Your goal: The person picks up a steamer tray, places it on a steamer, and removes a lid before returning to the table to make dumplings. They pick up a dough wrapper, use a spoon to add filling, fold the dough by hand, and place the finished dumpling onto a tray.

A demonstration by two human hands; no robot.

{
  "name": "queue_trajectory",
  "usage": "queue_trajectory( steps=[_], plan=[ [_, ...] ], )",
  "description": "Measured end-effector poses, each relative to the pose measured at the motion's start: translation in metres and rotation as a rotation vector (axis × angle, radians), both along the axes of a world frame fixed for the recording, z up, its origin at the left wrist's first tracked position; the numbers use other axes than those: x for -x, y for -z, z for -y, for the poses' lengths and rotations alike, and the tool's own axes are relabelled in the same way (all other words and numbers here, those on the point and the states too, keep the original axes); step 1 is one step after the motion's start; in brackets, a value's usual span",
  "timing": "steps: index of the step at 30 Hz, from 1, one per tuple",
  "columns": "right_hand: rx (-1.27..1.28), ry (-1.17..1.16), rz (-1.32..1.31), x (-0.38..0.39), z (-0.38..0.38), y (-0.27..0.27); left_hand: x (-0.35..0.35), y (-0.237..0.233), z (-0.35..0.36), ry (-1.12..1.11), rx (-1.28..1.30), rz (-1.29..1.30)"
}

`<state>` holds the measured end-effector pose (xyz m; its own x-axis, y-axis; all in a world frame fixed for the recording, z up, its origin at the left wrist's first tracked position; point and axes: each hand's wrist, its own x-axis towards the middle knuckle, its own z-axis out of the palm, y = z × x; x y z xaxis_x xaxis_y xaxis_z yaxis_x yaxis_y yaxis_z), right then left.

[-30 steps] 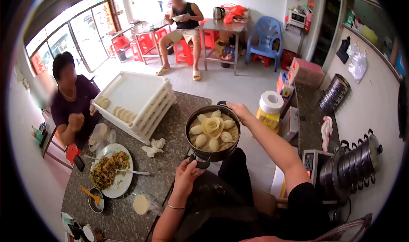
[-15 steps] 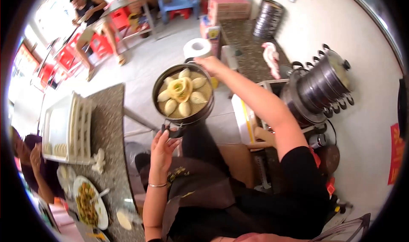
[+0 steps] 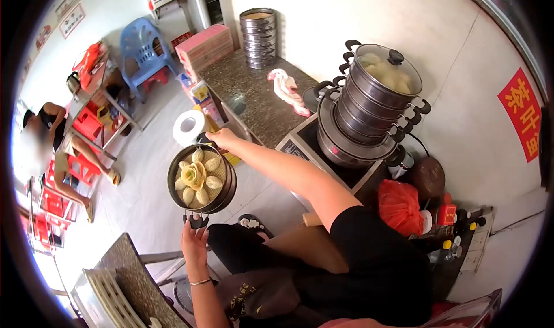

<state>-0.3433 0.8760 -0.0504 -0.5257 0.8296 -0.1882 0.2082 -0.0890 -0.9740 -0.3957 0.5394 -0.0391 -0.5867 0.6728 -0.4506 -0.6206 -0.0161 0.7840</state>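
A round metal steamer basket [image 3: 228, 192] hangs over the floor between my hands, tilted so its inside faces me. Several pale, leaf-shaped dumplings [image 3: 213, 164] lie in a ring on its woven liner, around a yellowish flower-shaped bun [image 3: 193, 175]. My right hand [image 3: 222, 138] is closed round the black handle on the far side. On the near side, my left hand [image 3: 194, 241] grips the other black handle [image 3: 196, 220], its fingers partly hidden beneath it. The basket looks more than one tier deep.
Right, a tall steamer stack [image 3: 369, 111] with a glass lid stands on a cooker [image 3: 297, 146]. Behind are more stacked steamers [image 3: 258, 39], a cloth [image 3: 287, 91] and boxes [image 3: 205, 48]. A paper roll [image 3: 189, 127] is beside the basket. A seated person [image 3: 55, 126] is far left.
My view has swung to the right, bringing the cooker and steamer stack nearer the middle. Both hands still hold the steamer basket. The plate of food on the left table has left the view.
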Motion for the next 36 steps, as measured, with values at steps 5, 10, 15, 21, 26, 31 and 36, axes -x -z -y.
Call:
queue_trajectory(
  steps=[5, 10, 15, 21, 26, 31, 36],
  plan=[
    [0.133, 0.134, -0.049, -0.013, -0.043, 0.040, 0.031, 0.011, -0.057, 0.053, 0.058, 0.029],
    [0.330, 0.431, -0.192, -0.032, -0.084, 0.075, 0.072, 0.044, -0.128, 0.082, 0.085, 0.018],
    [0.344, 0.667, -0.232, -0.065, -0.133, 0.094, 0.105, 0.079, -0.240, 0.271, 0.095, -0.049],
    [0.317, 1.085, -0.475, -0.099, -0.189, 0.121, 0.113, 0.131, -0.408, 0.459, 0.031, -0.198],
    [0.395, 1.154, -0.564, -0.130, -0.214, 0.153, 0.103, 0.144, -0.502, 0.565, 0.025, -0.313],
    [0.455, 1.235, -0.629, -0.136, -0.215, 0.151, 0.090, 0.155, -0.558, 0.673, 0.085, -0.289],
    [0.545, 1.284, -0.411, -0.144, -0.200, 0.161, 0.095, 0.156, -0.569, 0.684, 0.166, -0.410]
  ],
)
